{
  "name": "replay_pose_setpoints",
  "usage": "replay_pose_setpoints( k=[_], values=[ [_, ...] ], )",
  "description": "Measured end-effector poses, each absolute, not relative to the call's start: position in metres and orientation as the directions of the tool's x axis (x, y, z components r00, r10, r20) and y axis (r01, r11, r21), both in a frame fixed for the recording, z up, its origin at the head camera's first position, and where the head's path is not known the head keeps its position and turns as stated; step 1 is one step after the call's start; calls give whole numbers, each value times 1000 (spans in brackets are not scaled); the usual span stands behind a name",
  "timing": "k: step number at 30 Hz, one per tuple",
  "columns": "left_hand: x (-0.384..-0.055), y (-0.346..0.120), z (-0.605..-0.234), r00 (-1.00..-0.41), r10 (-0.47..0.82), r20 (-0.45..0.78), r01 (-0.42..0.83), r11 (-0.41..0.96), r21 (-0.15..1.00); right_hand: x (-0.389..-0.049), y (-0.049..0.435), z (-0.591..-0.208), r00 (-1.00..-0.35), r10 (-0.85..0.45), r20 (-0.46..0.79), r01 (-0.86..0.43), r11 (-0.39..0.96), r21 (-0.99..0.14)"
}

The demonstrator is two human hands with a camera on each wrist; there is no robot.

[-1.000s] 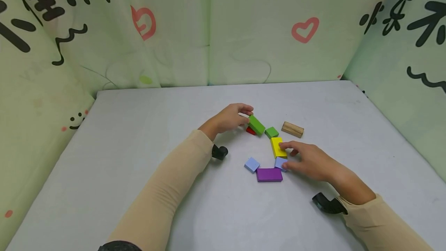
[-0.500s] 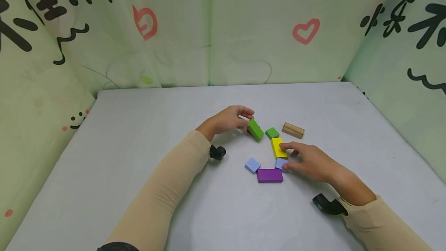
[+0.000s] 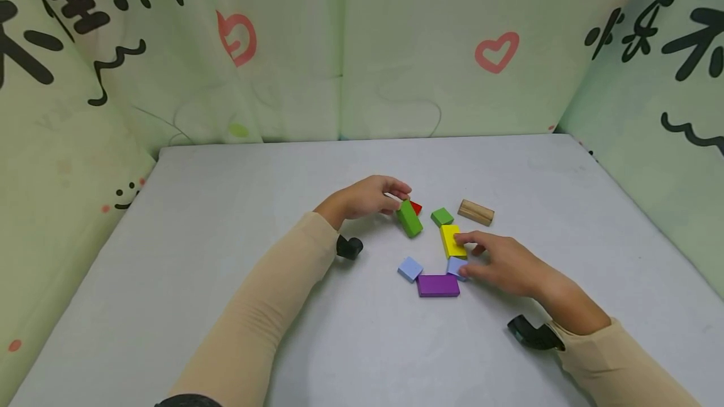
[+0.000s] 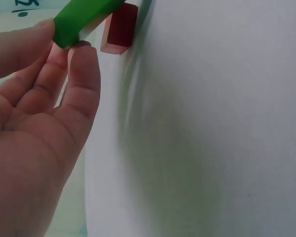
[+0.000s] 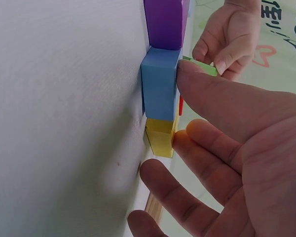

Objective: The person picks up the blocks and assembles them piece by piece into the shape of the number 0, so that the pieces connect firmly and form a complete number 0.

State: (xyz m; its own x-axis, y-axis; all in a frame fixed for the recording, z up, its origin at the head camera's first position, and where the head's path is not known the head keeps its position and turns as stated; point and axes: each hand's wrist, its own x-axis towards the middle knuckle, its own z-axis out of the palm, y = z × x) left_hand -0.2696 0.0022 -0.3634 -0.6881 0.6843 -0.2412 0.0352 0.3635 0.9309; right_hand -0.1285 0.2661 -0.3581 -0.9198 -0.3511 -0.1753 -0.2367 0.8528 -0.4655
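My left hand (image 3: 367,197) pinches one end of a long green block (image 3: 410,218) between thumb and fingers. In the left wrist view, that green block (image 4: 84,19) slants beyond the fingertips, and a red block (image 4: 121,28) sits on the table just past it. My right hand (image 3: 505,262) has its fingers loosely spread. Its thumb rests on a light blue block (image 5: 160,84), and a fingertip touches the yellow block (image 5: 161,138). The blue block adjoins the purple block (image 3: 438,286), whose other end meets a second light blue block (image 3: 410,269).
A small green block (image 3: 442,217) lies at the far end of the yellow one. Behind it sits a grooved wooden block (image 3: 476,212). All stand on a white-covered table (image 3: 226,206), with a printed green curtain (image 3: 396,49) around its back and sides.
The left hand has drawn the long green block slightly left and towards me, away from the small green block. The red block now shows on its right side. The right hand stays put.
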Motion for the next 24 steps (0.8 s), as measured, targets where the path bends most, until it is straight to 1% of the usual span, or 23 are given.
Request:
replay_pose_setpoints(
  k=[17, 20, 24],
  values=[
    [-272, -6, -362, -653, 693, -306, 43, 438, 898, -128, 266, -360, -922, -345, -175, -233, 856, -461],
    [-272, -6, -363, -656, 688, -311, 38, 442, 896, -128, 267, -360, -922, -344, -178, -230, 855, -465],
    [-273, -5, -364, -675, 669, -312, 27, 445, 895, -128, 267, -360, -922, -346, -174, -233, 854, -466]
  ],
)
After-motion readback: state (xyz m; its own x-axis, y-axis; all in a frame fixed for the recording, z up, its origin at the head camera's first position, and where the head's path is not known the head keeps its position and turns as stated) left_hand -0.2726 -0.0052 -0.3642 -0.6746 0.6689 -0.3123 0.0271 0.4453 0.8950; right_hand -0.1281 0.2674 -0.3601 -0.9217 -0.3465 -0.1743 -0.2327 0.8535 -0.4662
